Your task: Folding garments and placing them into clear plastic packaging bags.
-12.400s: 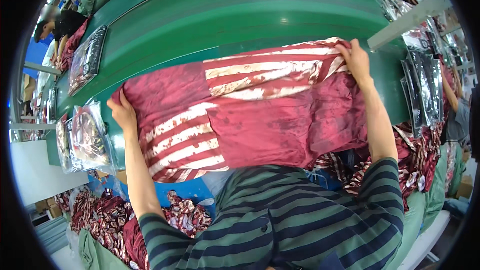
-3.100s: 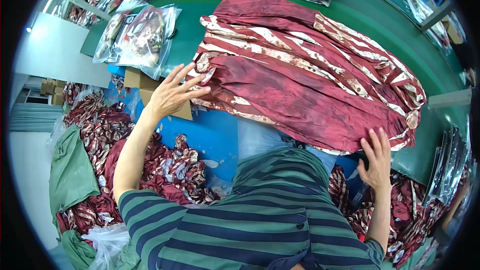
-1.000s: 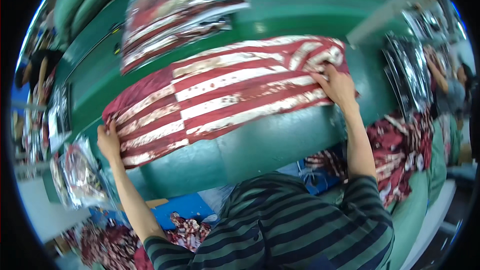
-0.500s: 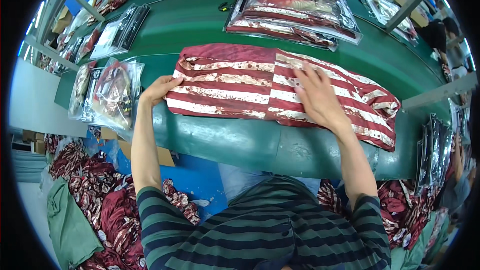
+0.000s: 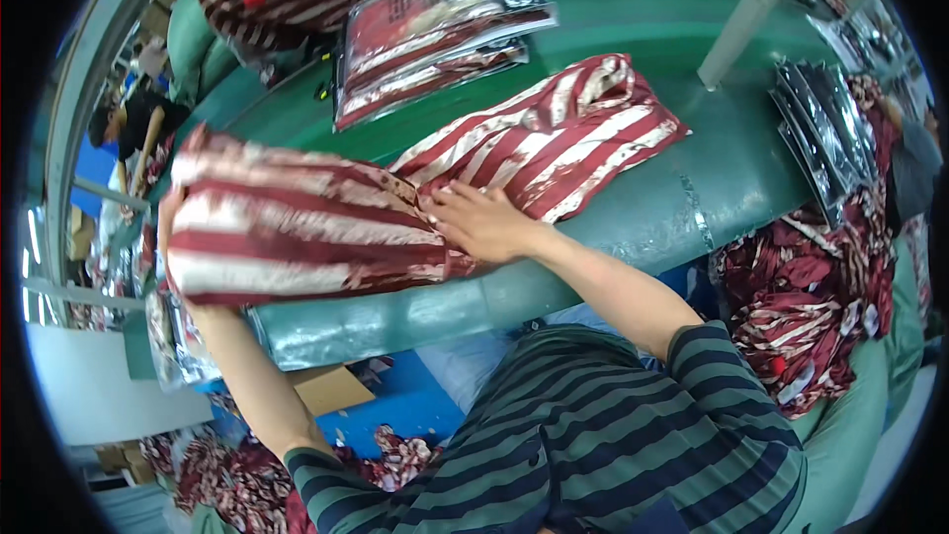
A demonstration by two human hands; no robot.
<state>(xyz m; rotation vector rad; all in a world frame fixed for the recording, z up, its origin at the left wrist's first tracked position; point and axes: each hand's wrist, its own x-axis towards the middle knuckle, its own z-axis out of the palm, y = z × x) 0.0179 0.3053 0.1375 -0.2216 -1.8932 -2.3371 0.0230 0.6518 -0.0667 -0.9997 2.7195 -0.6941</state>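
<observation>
A red-and-white striped garment [image 5: 593, 138] with dark red splatters lies across the green table. Its left half is raised off the surface and blurred by motion. My left hand [image 5: 166, 220] is at the far left edge of that raised half, mostly hidden behind the cloth, and holds it up. My right hand [image 5: 484, 224] lies palm down with fingers stretched at the garment's middle, where the raised half bends from the flat half. Just beyond the garment sits a stack of clear-bagged striped garments [image 5: 435, 30].
Flat dark packages [image 5: 825, 133] lie at the table's right end, with loose striped garments [image 5: 791, 307] heaped beside it. A metal post [image 5: 751, 15] rises at the far side. More bagged goods [image 5: 178, 341] lie at left; a cardboard box [image 5: 331, 389] is below the edge.
My left hand has lifted the garment's left half from lying flat. My right hand has shifted to the middle bend. The view has turned to the right.
</observation>
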